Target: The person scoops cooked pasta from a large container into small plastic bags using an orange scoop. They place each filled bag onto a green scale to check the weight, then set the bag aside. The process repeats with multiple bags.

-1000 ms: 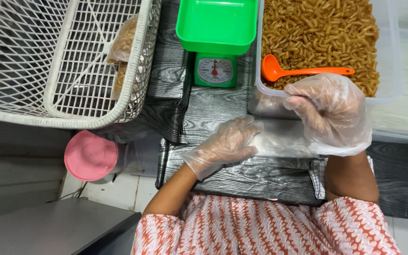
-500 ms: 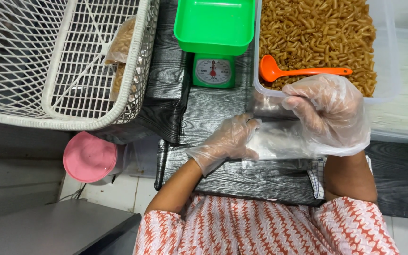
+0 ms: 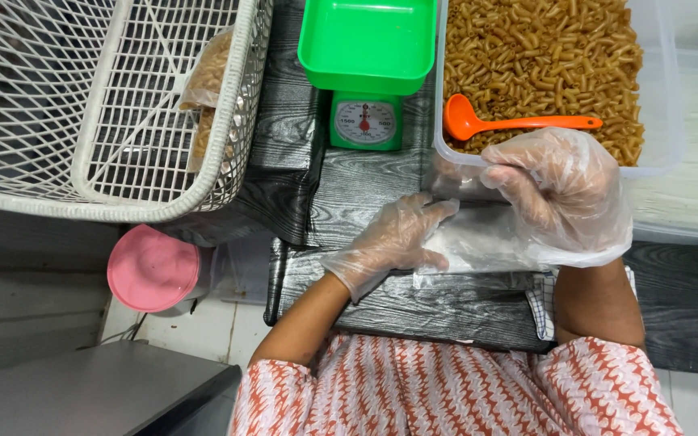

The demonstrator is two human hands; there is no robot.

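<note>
Both my hands wear thin clear plastic gloves. My left hand (image 3: 393, 238) rests on the dark wood-grain table with its fingertips on the left edge of an empty clear plastic bag (image 3: 478, 242). My right hand (image 3: 563, 194) pinches the same bag at its upper right, just in front of a clear tub (image 3: 660, 121) heaped with brown macaroni. An orange scoop (image 3: 515, 123) lies on the macaroni. A green kitchen scale (image 3: 367, 121) with a green tray stands left of the tub.
A white wire basket (image 3: 107, 105) at the upper left holds filled bags of macaroni (image 3: 208, 81) against its right wall. A pink round lid (image 3: 153, 268) lies below the table's left edge. A checked cloth (image 3: 543, 303) peeks out under my right forearm.
My left hand has slid slightly right onto the bag's edge. My right hand has kept its hold on the bag near the tub.
</note>
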